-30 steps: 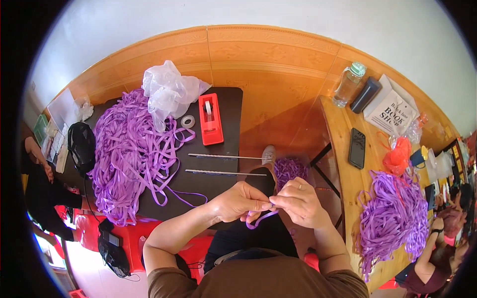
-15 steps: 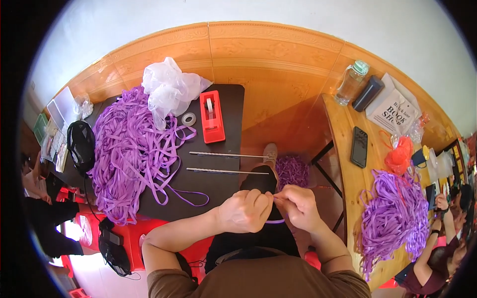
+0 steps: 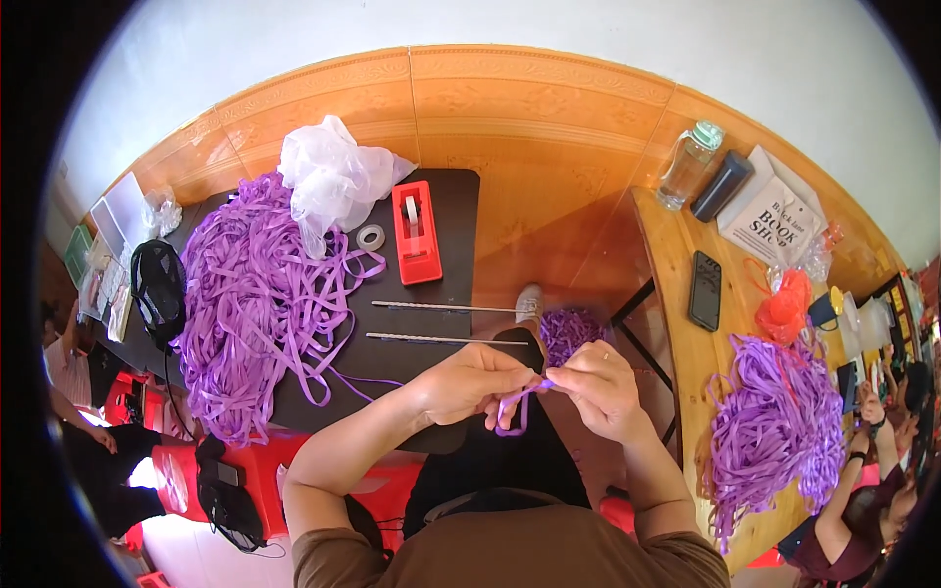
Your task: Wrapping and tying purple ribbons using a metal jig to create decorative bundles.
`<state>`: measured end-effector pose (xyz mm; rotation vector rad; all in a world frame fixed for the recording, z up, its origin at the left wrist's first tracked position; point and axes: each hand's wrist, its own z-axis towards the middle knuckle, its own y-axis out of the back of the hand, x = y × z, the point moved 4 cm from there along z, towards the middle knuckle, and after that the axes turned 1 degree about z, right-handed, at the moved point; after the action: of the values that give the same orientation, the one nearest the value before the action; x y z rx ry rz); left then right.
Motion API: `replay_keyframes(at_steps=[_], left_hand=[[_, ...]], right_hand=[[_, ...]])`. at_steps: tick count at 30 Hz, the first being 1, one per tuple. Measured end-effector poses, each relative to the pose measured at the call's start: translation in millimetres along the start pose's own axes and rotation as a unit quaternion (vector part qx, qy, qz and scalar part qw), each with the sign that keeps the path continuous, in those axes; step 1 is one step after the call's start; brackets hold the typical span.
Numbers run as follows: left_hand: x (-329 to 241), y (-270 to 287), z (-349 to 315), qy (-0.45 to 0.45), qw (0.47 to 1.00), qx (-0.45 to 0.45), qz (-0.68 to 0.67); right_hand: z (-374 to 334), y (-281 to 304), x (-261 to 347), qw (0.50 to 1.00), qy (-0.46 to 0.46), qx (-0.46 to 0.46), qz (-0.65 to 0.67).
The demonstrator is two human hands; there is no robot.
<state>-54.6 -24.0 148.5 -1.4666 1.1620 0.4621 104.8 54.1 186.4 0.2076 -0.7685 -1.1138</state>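
Note:
Between my hands, over my lap, is a purple ribbon [image 3: 522, 412] with a short loop hanging down. My left hand [image 3: 477, 384] pinches it between thumb and fingers. Close beside it, my right hand [image 3: 596, 390] grips the same ribbon, fingers curled in. Just ahead, two thin metal rods [image 3: 446, 339] stick out over the right edge of the dark table [image 3: 431, 367]. A large heap of purple ribbon [image 3: 257, 314] covers the left part of that table, and one strand trails toward my left forearm.
A red tape dispenser [image 3: 418, 235], a tape roll [image 3: 371, 237] and a white plastic bag [image 3: 338, 176] lie on the dark table. On the wooden table [image 3: 676, 284] at right are a phone [image 3: 706, 291], a bottle [image 3: 689, 167] and more ribbon [image 3: 774, 431]. Other people sit at both sides.
My hands have shifted slightly and my left fist has loosened into a pinch. A ribbon loop now shows below my fingers. The trailing strand on the table has been drawn toward me.

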Motion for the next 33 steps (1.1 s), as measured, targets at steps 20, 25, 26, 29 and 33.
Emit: replay_keyframes(at_steps=[20, 25, 26, 29, 33], left_hand=[[-20.8, -41.0, -25.7, -0.384, 0.772, -0.030, 0.505], [-4.0, -56.5, -30.6, -0.485, 0.369, -0.126, 0.783], [0.0, -53.2, -28.1, -0.499, 0.299, -0.127, 0.803], [5.1, -46.9, -25.1, -0.477, 0.320, -0.138, 0.807], [-5.5, -23.8, -17.6, -0.437, 0.682, -0.174, 0.561]], right_hand=[[4.2, -3.0, 34.0, 0.993, 0.060, 0.056, -0.082], [-6.1, -13.6, 22.6, 0.998, -0.058, -0.004, -0.024], [-9.7, -15.7, 17.9, 0.992, -0.119, -0.024, 0.029], [-20.2, -22.5, 3.1, 0.956, -0.255, -0.004, 0.143], [-19.8, -21.2, -6.1, 0.953, -0.244, -0.001, 0.178]])
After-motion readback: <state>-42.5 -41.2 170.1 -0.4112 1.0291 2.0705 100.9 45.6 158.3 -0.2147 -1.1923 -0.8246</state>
